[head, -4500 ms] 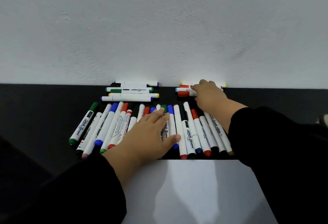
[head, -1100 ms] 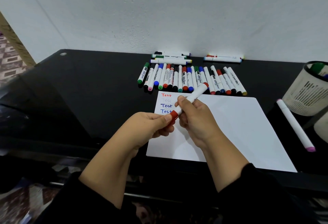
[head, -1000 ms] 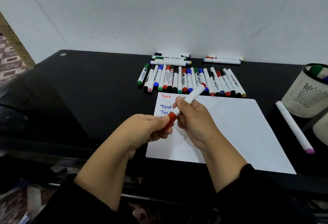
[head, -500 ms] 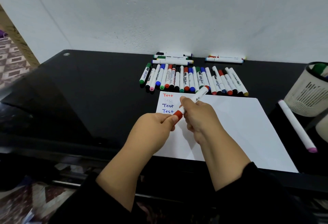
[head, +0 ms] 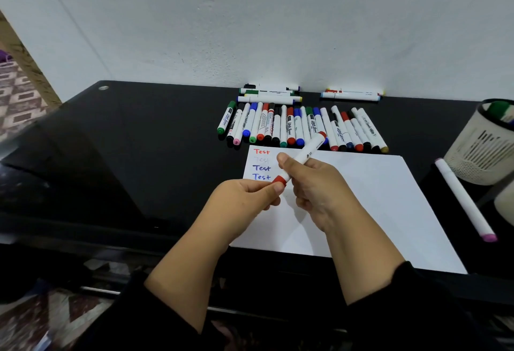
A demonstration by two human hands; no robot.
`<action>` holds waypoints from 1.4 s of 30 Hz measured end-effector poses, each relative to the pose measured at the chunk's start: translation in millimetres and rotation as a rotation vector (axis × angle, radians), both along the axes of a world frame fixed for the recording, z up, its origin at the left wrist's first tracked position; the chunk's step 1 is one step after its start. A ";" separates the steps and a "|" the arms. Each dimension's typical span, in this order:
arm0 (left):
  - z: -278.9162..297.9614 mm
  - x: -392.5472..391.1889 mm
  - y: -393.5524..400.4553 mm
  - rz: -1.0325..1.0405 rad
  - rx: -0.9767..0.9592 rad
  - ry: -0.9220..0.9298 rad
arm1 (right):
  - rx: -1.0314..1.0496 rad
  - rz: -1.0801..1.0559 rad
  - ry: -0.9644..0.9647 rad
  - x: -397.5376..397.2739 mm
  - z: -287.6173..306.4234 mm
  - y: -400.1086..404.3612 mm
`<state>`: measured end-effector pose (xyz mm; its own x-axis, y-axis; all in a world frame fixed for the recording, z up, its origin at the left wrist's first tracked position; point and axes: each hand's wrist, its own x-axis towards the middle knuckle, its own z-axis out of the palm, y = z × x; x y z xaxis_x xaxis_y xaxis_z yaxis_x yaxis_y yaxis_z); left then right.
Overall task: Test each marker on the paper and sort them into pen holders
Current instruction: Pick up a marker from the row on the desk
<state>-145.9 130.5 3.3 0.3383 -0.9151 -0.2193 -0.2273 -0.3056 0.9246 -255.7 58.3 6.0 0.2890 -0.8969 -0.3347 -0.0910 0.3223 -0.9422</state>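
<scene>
Both hands meet over the near left part of the white paper [head: 370, 206], joined by one red-capped marker [head: 303, 157]; the right hand [head: 317, 186] has its fingers wrapped round the white barrel, thumb up along it, so the marker slants from near left up to far right; the left hand [head: 244, 200] pinches the red cap [head: 279, 179] at the marker's near end between thumb and forefinger, the other fingers curled beneath; the cap sits on the barrel, and the far end of the marker, also red, hangs over the near edge of the row of markers [head: 300, 128]; that row lies side by side on the black table [head: 144, 150], just beyond the paper's far edge, caps in green, pink, blue, red, black and yellow; farther back, against the white wall [head: 250, 25], lie two small stacks of markers set crosswise, a larger left stack [head: 269, 94] and a smaller right stack [head: 351, 94]; the paper's far left corner carries the word "Test" four times, red on top, a faint pale one below it, then two in blue; to the right a pink-tipped marker [head: 463, 197] lies alone on the table, beside a white mesh pen holder [head: 481, 153] with a green cap showing inside; a second pale container [head: 504, 206] is cut off by the right edge; black sleeves cover both forearms near the camera
</scene>
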 end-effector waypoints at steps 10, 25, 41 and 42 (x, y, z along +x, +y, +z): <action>-2.2 -2.6 -7.5 0.012 0.053 -0.117 | -0.091 -0.070 0.097 4.3 -0.2 -2.4; 6.0 5.3 -0.6 0.006 0.110 0.179 | -0.117 -0.017 0.061 8.2 1.7 -2.7; 0.0 27.7 27.0 -0.004 0.099 0.398 | -0.066 -0.196 -0.143 -9.1 3.3 -34.6; -0.9 27.1 24.1 0.007 0.101 0.315 | -0.065 -0.174 -0.127 -6.6 1.2 -32.1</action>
<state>-118.8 154.6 2.4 0.2453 -0.8814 -0.4036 0.0674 -0.3998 0.9141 -262.4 26.2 7.2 0.1644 -0.9555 -0.2450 0.0810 0.2606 -0.9620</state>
